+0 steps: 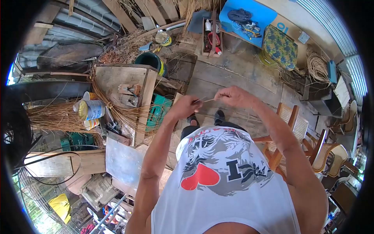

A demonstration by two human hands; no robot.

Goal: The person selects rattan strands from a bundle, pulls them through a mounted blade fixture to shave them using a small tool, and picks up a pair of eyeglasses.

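My left hand (185,107) is closed, its fingertips pinched around one end of a short, thin, pale strip (209,100) that looks like cane. The other end runs into the pinched fingers of my right hand (235,96). Between the two hands the strip spans a small gap, nearly level, in front of my body above the wooden floor (212,80). My fingers hide both of its ends.
At left stands a wooden bench (117,80) with long bundled strands (54,115), cans (93,110) and a green crate (157,109). Ahead are a toolbox (211,37), a blue sheet (241,19) with tools and a camouflage-patterned stool (279,46). Cane-seated chairs (300,126) stand close at right.
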